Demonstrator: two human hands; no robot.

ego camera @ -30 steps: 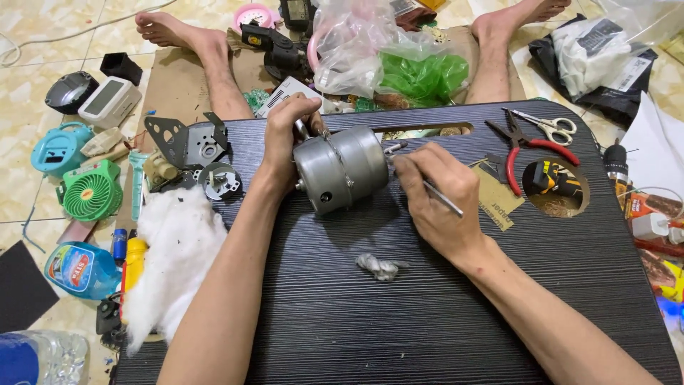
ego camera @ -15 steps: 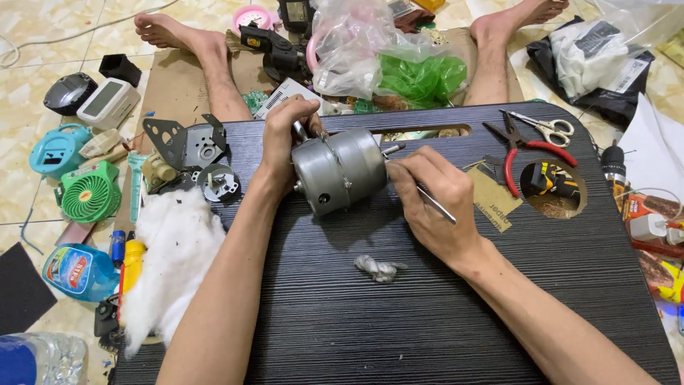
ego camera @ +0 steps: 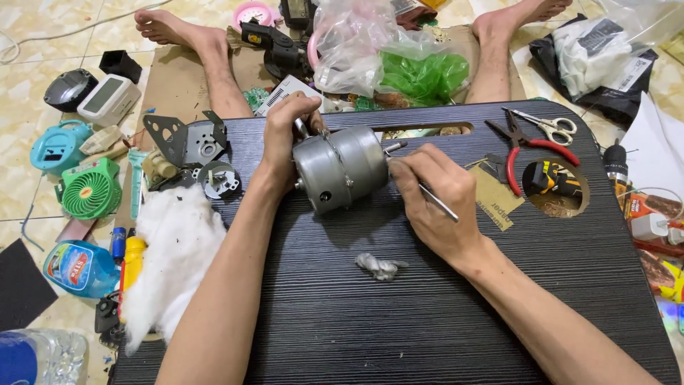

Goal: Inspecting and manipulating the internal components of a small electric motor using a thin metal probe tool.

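A grey cylindrical motor [ego camera: 342, 167] lies on its side on a black lap table [ego camera: 399, 314]. My left hand [ego camera: 285, 142] grips the motor's left end, near its shaft. My right hand [ego camera: 431, 199] pinches a thin metal tool [ego camera: 438, 203] whose tip points at the motor's right end, beside a short shaft there. A small grey wad [ego camera: 380, 266] lies on the table just in front of the motor.
Red-handled pliers [ego camera: 524, 153] and small scissors [ego camera: 552, 127] lie at the table's back right, by a round hole [ego camera: 556, 189]. White cotton wool [ego camera: 171, 257], metal brackets [ego camera: 187, 139] and a green mini fan [ego camera: 89, 189] sit at left. Plastic bags [ego camera: 388, 53] lie between my legs.
The motor has shifted slightly under my hands and my right hand has crept a little closer to its right end. Otherwise nothing has moved.
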